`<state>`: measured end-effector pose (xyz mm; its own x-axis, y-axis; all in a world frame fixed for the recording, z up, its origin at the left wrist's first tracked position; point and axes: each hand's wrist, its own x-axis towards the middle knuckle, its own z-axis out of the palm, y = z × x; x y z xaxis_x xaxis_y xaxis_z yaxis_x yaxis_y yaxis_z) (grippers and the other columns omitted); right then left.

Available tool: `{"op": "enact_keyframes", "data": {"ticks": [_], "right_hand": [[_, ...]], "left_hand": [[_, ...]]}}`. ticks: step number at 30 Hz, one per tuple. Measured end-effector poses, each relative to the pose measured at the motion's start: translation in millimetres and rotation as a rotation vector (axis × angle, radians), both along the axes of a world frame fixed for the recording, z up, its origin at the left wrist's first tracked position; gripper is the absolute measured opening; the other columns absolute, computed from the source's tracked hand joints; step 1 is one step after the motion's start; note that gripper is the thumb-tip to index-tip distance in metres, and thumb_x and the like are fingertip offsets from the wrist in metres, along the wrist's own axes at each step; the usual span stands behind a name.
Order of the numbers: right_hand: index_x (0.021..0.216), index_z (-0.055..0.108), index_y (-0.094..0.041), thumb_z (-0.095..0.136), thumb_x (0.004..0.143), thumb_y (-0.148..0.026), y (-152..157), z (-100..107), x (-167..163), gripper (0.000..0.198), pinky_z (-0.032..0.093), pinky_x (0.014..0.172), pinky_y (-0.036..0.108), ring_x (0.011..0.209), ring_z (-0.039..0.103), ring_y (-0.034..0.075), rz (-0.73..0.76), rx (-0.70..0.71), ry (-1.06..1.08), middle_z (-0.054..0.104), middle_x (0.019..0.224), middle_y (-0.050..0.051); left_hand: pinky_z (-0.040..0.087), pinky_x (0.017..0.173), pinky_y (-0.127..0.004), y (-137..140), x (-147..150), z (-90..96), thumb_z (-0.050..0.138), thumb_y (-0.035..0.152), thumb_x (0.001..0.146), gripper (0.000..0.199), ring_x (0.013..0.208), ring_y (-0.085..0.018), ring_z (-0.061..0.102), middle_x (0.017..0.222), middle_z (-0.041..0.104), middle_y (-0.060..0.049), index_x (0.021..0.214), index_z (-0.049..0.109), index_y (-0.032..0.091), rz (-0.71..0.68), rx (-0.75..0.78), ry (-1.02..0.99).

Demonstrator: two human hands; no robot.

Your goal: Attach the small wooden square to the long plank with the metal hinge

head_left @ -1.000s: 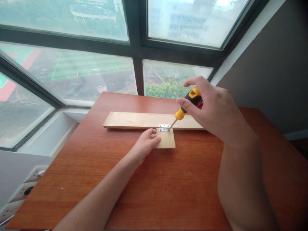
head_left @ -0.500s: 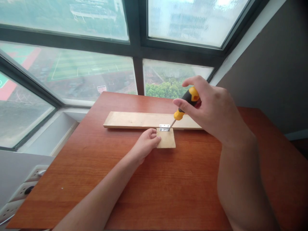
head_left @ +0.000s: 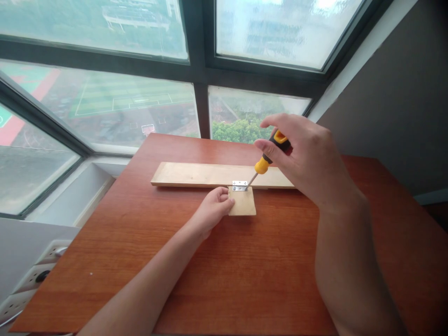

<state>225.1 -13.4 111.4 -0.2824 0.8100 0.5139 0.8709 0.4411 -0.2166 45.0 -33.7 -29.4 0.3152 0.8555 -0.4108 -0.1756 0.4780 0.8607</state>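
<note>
My left hand (head_left: 216,209) pinches the left edge of a small square wooden board (head_left: 243,204). Along that board's far edge lies a silver metal hinge (head_left: 240,185), its far leaf over the near edge of a long pale plank (head_left: 196,174). In my right hand (head_left: 308,158) is a yellow and black screwdriver (head_left: 262,164), slanted down to the left. Its tip meets the right end of the hinge's near leaf; the screw head there is too small to make out. The thumb and fingers sit around the handle, with the index finger partly raised.
Everything rests on a reddish-brown wooden table (head_left: 224,270). Behind it stand windows with a dark frame (head_left: 201,109). Power sockets (head_left: 37,277) line the low wall at the left, and a dark grey wall (head_left: 392,93) rises on the right.
My right hand has turned a little and its fingers have shifted on the screwdriver, whose handle has rotated. The tip stays at the hinge. My left hand and the boards hold still.
</note>
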Motion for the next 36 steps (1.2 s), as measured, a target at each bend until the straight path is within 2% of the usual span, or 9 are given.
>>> {"op": "enact_keyframes", "data": {"ticks": [3,6,10,15,17,20,22,29,36], "right_hand": [[0.121,0.057,-0.020,0.046,0.092,-0.023,-2.4,1.3,1.3,0.031,0.049,0.078,0.035,0.092,0.059,0.020,0.139,-0.039,0.081,0.061,0.112,0.008],[0.124,0.053,-0.021,0.043,0.086,-0.009,-7.6,5.6,4.3,0.041,0.049,0.084,0.034,0.101,0.059,0.019,0.239,-0.118,0.142,0.059,0.120,0.006],[0.127,0.050,-0.023,0.048,0.089,-0.018,-8.3,6.1,6.8,0.038,0.052,0.080,0.036,0.088,0.062,0.018,0.209,-0.161,0.154,0.063,0.112,0.004],[0.115,0.058,-0.022,0.051,0.091,-0.034,-0.5,-0.6,2.8,0.028,0.050,0.072,0.038,0.081,0.060,0.021,0.013,-0.019,0.025,0.064,0.100,0.007],[0.119,0.056,-0.022,0.051,0.090,-0.030,-0.7,-0.4,1.7,0.030,0.050,0.076,0.038,0.085,0.060,0.021,0.042,-0.026,0.053,0.063,0.105,0.007],[0.131,0.047,-0.021,0.049,0.087,-0.016,-5.2,3.5,3.0,0.045,0.050,0.080,0.034,0.098,0.059,0.020,0.201,-0.124,0.127,0.060,0.120,0.007],[0.135,0.044,-0.021,0.050,0.086,-0.014,-7.8,5.7,4.8,0.050,0.051,0.079,0.031,0.096,0.060,0.018,0.244,-0.172,0.136,0.061,0.120,0.006],[0.118,0.059,-0.021,0.053,0.090,-0.038,-1.1,0.8,3.8,0.033,0.048,0.068,0.037,0.080,0.060,0.021,-0.045,-0.015,0.008,0.066,0.096,0.005],[0.130,0.050,-0.022,0.052,0.085,-0.019,-6.8,6.6,8.1,0.045,0.051,0.076,0.033,0.085,0.064,0.018,0.100,-0.167,0.121,0.065,0.110,0.004]], "left_hand": [[0.043,0.058,-0.016,0.0,0.0,-1.3,0.065,0.015,0.079,0.018,0.065,-0.009,0.062,0.082,0.069,-0.005,0.092,0.053,0.014,-0.001,0.003,0.004],[0.043,0.059,-0.016,0.2,-0.3,-2.7,0.064,0.015,0.079,0.018,0.066,-0.009,0.062,0.083,0.069,-0.005,0.093,0.053,0.014,-0.004,0.006,0.005],[0.044,0.060,-0.017,0.2,-0.3,-3.1,0.064,0.015,0.079,0.018,0.069,-0.010,0.063,0.085,0.069,-0.006,0.094,0.053,0.014,-0.005,0.006,0.013],[0.044,0.060,-0.017,-0.5,0.1,-2.7,0.063,0.015,0.080,0.017,0.068,-0.010,0.063,0.085,0.069,-0.007,0.093,0.053,0.014,-0.005,0.001,0.017],[0.045,0.060,-0.017,-0.4,-0.1,-3.0,0.064,0.015,0.080,0.017,0.069,-0.011,0.063,0.085,0.069,-0.007,0.093,0.053,0.014,-0.005,0.000,0.010],[0.045,0.061,-0.017,-0.2,-0.5,-3.5,0.064,0.016,0.080,0.018,0.069,-0.010,0.063,0.085,0.069,-0.007,0.094,0.054,0.014,-0.006,0.002,0.000],[0.045,0.061,-0.017,-0.2,-0.7,-3.4,0.065,0.016,0.079,0.018,0.069,-0.010,0.063,0.085,0.069,-0.006,0.094,0.054,0.014,-0.004,0.004,0.001],[0.044,0.059,-0.018,0.1,-0.8,-1.3,0.063,0.015,0.080,0.017,0.068,-0.010,0.063,0.085,0.069,-0.007,0.094,0.053,0.014,-0.013,0.002,0.011],[0.045,0.061,-0.019,-0.5,-1.1,-0.7,0.063,0.016,0.080,0.017,0.069,-0.011,0.064,0.085,0.069,-0.007,0.093,0.053,0.014,-0.014,0.001,0.002]]}}
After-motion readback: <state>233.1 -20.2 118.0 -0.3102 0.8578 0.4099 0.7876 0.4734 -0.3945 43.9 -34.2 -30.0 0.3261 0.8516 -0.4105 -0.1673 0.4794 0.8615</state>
